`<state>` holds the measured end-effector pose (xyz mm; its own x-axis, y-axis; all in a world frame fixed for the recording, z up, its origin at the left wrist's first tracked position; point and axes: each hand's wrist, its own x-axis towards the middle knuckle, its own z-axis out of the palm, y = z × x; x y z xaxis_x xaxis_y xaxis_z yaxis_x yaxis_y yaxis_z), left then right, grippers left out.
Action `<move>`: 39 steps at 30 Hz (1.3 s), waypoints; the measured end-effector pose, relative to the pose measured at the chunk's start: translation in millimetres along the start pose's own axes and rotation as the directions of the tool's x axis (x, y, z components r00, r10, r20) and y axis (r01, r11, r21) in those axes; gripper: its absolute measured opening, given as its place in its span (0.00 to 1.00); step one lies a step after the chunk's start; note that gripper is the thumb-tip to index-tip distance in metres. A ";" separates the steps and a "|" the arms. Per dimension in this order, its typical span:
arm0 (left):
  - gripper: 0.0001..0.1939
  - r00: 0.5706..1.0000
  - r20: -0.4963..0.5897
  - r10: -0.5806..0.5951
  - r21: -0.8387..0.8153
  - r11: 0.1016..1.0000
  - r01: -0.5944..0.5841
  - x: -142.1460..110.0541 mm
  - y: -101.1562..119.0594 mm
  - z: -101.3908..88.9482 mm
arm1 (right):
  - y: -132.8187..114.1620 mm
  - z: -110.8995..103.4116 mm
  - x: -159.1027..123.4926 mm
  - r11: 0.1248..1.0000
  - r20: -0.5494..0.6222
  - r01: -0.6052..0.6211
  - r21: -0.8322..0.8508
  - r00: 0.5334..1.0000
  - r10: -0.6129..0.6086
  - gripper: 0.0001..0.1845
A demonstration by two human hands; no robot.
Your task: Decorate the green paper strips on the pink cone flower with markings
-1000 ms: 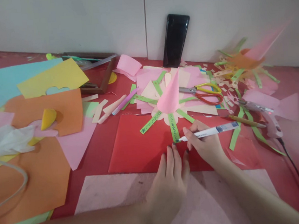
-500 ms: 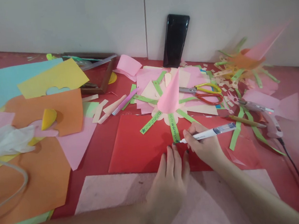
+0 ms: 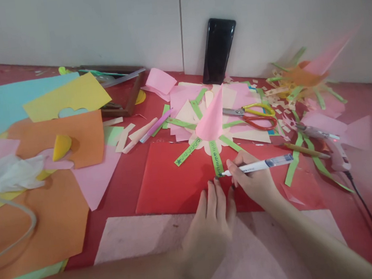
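Observation:
In my right hand [image 3: 254, 179] is a white marker pen [image 3: 257, 166], held slanting with its tip at the lower end of a green paper strip [image 3: 216, 156]. Dark marks and a star are drawn along that strip. My left hand [image 3: 215, 218] lies flat with fingers stretched out on a red sheet [image 3: 173, 180], its fingertips by the strip's end. The strip belongs to a pink paper cone [image 3: 211, 119] standing on a cream scalloped base, from which several green strips spread. Another strip [image 3: 187, 152] to the left also carries dark marks and a star.
Scissors [image 3: 258, 116] lie behind the cone, and a black phone [image 3: 219, 50] leans on the wall. A glue gun [image 3: 334, 142] with a cord rests at right, near a second cone piece [image 3: 314, 70]. Orange paper [image 3: 87, 140] and other coloured sheets cover the left side.
The pen tip has shifted very slightly up and left at the strip's end. My left hand stays in place.

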<state>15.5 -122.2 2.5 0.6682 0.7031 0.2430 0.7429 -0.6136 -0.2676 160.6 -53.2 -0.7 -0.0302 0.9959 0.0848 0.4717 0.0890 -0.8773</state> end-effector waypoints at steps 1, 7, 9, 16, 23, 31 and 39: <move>0.21 1.000 0.000 0.001 0.000 1.000 -0.001 0.1 0.0 0.1 | 0.2 0.1 0.5 1.000 -0.003 0.006 -0.007 1.000 -0.006 0.16; 0.21 1.000 0.009 0.000 -0.006 1.000 0.000 0.1 0.2 1.6 | 0.1 -0.4 0.9 1.000 -0.013 0.003 0.024 1.000 -0.003 0.17; 0.20 1.000 -0.002 0.003 -0.011 1.000 -0.003 0.2 0.1 1.5 | -0.6 -0.4 0.2 0.998 -0.010 -0.009 0.057 1.000 0.010 0.17; 0.21 1.000 0.008 0.009 0.006 1.000 -0.009 1.8 0.4 2.5 | -3.5 -0.8 2.1 0.984 -0.009 -0.061 0.170 0.998 0.063 0.18; 0.22 1.000 0.018 0.023 0.021 1.000 -0.024 0.2 0.5 3.4 | -1.0 -3.1 5.3 0.948 -0.067 -0.106 0.300 0.989 0.132 0.16; 0.21 0.998 0.048 0.044 0.021 0.999 -0.045 3.0 -3.2 2.4 | -2.0 -1.6 4.6 0.959 -0.071 -0.077 0.274 0.992 0.100 0.16; 0.10 0.994 -0.111 -0.008 -0.199 0.980 -0.014 17.5 -26.8 12.4 | 1.9 -2.7 8.6 0.935 -0.234 -0.033 0.354 0.964 0.123 0.13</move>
<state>6.8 -89.0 2.4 0.6625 0.6640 0.3468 0.7263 -0.6826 -0.0805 163.7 -44.5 -0.3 0.2350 0.9683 0.0846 0.1300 0.0549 -0.9900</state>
